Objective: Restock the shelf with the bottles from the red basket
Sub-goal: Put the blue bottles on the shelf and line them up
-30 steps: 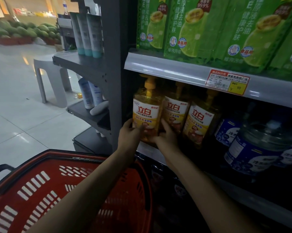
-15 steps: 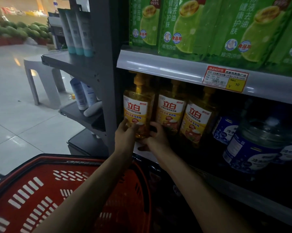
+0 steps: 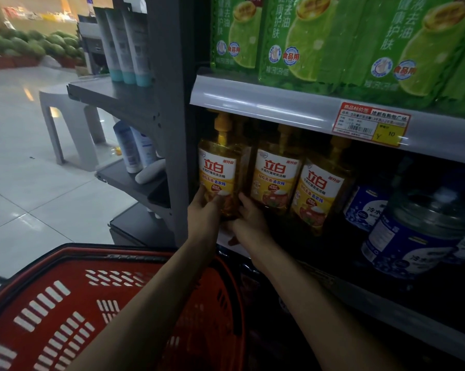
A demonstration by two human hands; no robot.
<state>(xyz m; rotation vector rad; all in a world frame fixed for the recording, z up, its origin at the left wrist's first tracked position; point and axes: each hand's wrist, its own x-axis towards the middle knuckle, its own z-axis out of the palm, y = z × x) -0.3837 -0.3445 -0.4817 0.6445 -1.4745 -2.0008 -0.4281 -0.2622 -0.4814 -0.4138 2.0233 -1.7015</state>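
Nearest to me, filling the lower left of the frame, is the red basket [image 3: 65, 311], its slotted plastic wall facing up and a dark handle just showing at the left edge; I cannot see any bottles inside it from here. My two bare forearms rise from the bottom of the frame across the basket's rim toward the middle. My left hand [image 3: 205, 210] is wrapped around the lower left side of a yellow bottle [image 3: 220, 172], thumb on its label, holding it. My right hand [image 3: 248, 220] presses against the same bottle's lower right side and base, fingers curled around it, so both hands grip this one bottle. It stands upright at the left end of the shelf [image 3: 266, 103], tight against the grey upright post [image 3: 169, 108]. Just to its right, two matching bottles [image 3: 275, 178] stand in a row, the far one tilted slightly. Further right in the same compartment sit large blue-labelled jugs [image 3: 413, 236]. On the shelf edge above is a red and yellow price tag [image 3: 372, 124], and above it green cartons [image 3: 306, 41]. In the upper left of the frame, beyond the post, side shelves carry white tubes [image 3: 124, 46], then a pale stool [image 3: 65, 124] on the tiled floor.
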